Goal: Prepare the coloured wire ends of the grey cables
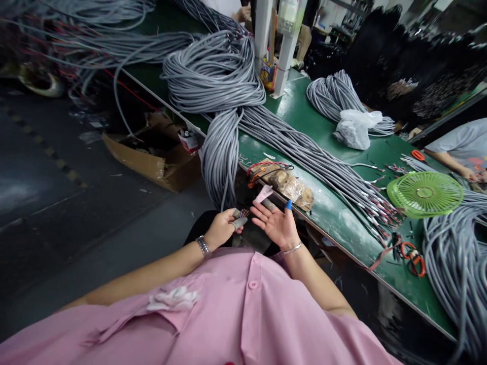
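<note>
My left hand (221, 228) is closed, with thumb and fingers pinching a small bunch of thin wires (244, 213) whose coppery ends point toward the right hand. Grey coverings wrap its thumb and a fingertip. Beside it, my right hand (279, 225) is palm up with its fingers spread and nothing gripped. A blue finger cot (289, 204) caps its thumb, and one finger wears a grey wrap. Just past its fingertips shows a pale pink scrap (263, 194); whether they touch, I cannot tell. A taped brown bundle (291, 187) lies at the table edge near this hand.
Long grey cables (304, 152) run along the green table (331, 218), with a large coil (213, 71) behind. Orange-handled scissors (413, 258) and a green fan guard (424, 193) sit at right. An open cardboard box (148, 162) stands on the floor. Another person's arm (451, 162) shows far right.
</note>
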Demonstrator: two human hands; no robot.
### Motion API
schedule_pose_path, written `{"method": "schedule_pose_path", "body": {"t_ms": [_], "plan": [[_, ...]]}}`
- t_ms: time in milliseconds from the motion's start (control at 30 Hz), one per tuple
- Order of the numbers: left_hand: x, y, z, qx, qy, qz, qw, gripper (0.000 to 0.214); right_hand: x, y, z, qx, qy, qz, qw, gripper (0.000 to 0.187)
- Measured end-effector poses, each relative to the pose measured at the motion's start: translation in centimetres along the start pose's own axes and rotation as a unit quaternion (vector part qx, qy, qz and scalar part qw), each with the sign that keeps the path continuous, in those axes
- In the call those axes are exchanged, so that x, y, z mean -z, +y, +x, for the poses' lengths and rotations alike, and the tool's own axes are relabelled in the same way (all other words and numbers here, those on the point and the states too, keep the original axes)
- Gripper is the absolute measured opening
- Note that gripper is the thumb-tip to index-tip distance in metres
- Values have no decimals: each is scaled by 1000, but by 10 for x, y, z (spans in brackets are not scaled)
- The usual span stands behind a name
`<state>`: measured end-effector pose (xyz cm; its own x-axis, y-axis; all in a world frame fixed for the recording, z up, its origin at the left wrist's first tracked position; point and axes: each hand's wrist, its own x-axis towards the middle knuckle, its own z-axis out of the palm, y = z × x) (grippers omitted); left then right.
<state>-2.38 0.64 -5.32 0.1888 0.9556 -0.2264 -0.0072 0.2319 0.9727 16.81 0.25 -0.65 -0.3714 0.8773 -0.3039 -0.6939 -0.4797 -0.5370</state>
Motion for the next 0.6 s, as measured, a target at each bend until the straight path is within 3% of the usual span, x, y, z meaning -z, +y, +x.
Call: {"method": "schedule_pose_path", "body": {"t_ms": [200, 367, 467, 533, 600], "plan": [[3, -21, 11, -4, -29, 42, 999, 22, -3, -1, -9, 7, -39, -18, 999, 69], [7, -24, 11, -27, -80, 126, 988, 17, 1, -8, -21, 36, -69, -164, 983, 69], [12, -25, 13, -32, -103, 155, 982, 18, -8, -21, -39, 116, -83, -334, 932, 62], [16, -22, 16, -43, -115, 169, 978, 19, -16, -31, -53, 121, -103, -439, 884, 50], [22, -16, 19, -61, -116, 176, 976, 18, -20, -42, -65, 187, -63, -491, 848, 38]]}}
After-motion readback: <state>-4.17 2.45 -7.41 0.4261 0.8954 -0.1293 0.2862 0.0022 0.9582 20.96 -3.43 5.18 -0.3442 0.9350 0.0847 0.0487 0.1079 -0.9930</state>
